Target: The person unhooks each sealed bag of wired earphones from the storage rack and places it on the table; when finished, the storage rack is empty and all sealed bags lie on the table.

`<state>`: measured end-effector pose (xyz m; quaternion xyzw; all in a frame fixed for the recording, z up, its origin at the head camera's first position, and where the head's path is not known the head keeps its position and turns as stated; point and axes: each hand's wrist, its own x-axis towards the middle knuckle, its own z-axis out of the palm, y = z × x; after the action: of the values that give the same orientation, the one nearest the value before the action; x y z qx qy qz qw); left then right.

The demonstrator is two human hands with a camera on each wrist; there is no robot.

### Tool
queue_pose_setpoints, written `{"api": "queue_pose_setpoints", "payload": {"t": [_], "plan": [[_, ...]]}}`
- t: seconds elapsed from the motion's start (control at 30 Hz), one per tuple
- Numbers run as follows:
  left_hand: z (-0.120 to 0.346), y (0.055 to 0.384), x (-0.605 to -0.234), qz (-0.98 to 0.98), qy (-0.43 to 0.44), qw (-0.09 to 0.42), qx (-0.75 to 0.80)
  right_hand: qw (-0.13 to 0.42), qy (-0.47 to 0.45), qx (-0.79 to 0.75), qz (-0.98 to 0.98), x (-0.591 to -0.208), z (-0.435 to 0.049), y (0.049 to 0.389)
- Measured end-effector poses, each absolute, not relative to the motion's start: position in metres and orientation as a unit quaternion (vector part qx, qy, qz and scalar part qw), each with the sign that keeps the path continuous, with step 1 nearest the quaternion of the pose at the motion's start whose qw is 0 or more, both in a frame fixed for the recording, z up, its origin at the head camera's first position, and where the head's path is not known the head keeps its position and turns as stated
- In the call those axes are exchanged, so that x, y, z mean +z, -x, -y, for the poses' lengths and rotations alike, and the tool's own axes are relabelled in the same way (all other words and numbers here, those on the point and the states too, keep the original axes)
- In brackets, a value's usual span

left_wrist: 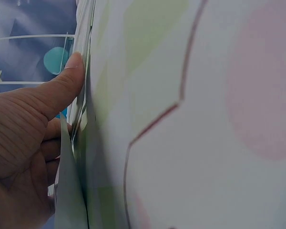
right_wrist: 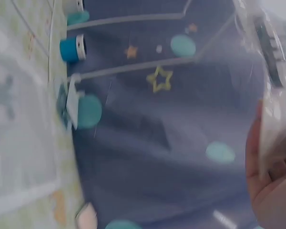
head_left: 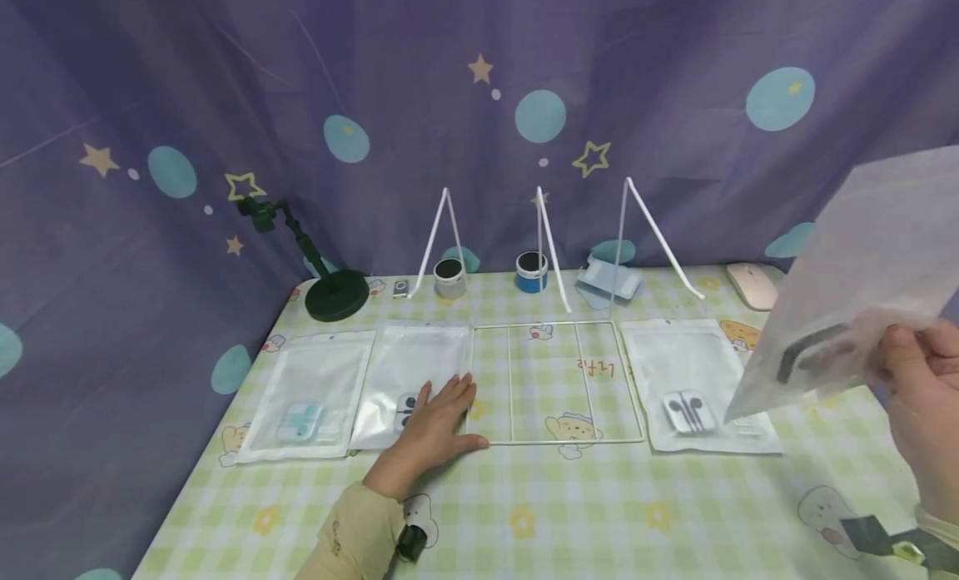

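Note:
My right hand (head_left: 929, 389) holds up a frosted plastic zip bag (head_left: 884, 247) at the right, gripping its lower part. Through the film a dark, bent item shows, its kind blurred. With fingers spread, my left hand (head_left: 438, 426) rests on a flat zip bag (head_left: 430, 355) of dark earphones, its fingertips and thumb at the left edge of a white wire rack (head_left: 562, 443). Left of it lies a zip bag (head_left: 322, 364) with a light-blue earphone case. Right of the rack lies another bag (head_left: 667, 355) holding cased dark earphones (head_left: 689, 412).
White bent wire prongs (head_left: 547, 222) rise behind the rack. Along the back stand a black adjustable stand (head_left: 337, 295), a small clip-like device (head_left: 400, 290), grey (head_left: 450, 285) and blue (head_left: 530, 279) cylindrical speakers, a light-blue folding holder (head_left: 610, 278) and a pale pink mouse (head_left: 752, 286).

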<state>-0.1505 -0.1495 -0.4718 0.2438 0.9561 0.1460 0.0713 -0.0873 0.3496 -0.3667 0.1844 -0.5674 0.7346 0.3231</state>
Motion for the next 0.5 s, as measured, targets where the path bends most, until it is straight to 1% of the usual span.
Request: {"api": "queue_pose_setpoints", "payload": {"t": [0.07, 0.1, 0.13, 0.2, 0.27, 0.33, 0.4, 0.47, 0.5], "plan": [[0.15, 0.15, -0.472, -0.956, -0.244, 0.072, 0.147, 0.363, -0.085, 0.693, 0.617, -0.373, -0.36, 0.089], [0.15, 0.15, -0.472, -0.956, -0.244, 0.072, 0.146, 0.377, -0.028, 0.653, 0.657, -0.377, -0.365, 0.089], [0.15, 0.15, -0.473, -0.956, -0.244, 0.073, 0.148, 0.377, 0.03, 0.614, 0.692, -0.38, -0.371, 0.09], [0.15, 0.15, -0.473, -0.956, -0.243, 0.075, 0.147, 0.354, 0.122, 0.544, 0.751, -0.389, -0.385, 0.089], [0.15, 0.15, -0.473, -0.956, -0.243, 0.075, 0.144, 0.325, 0.188, 0.508, 0.775, -0.398, -0.397, 0.09], [0.15, 0.151, -0.473, -0.956, -0.243, 0.073, 0.145, 0.308, 0.224, 0.513, 0.769, -0.407, -0.409, 0.092], [0.15, 0.151, -0.473, -0.957, -0.243, 0.071, 0.142, 0.302, 0.234, 0.522, 0.762, -0.415, -0.42, 0.094], [0.15, 0.151, -0.473, -0.957, -0.243, 0.069, 0.144, 0.287, 0.207, 0.555, 0.753, -0.424, -0.433, 0.093], [0.15, 0.151, -0.473, -0.957, -0.242, 0.069, 0.145, 0.271, 0.196, 0.567, 0.753, -0.43, -0.44, 0.092]]}}
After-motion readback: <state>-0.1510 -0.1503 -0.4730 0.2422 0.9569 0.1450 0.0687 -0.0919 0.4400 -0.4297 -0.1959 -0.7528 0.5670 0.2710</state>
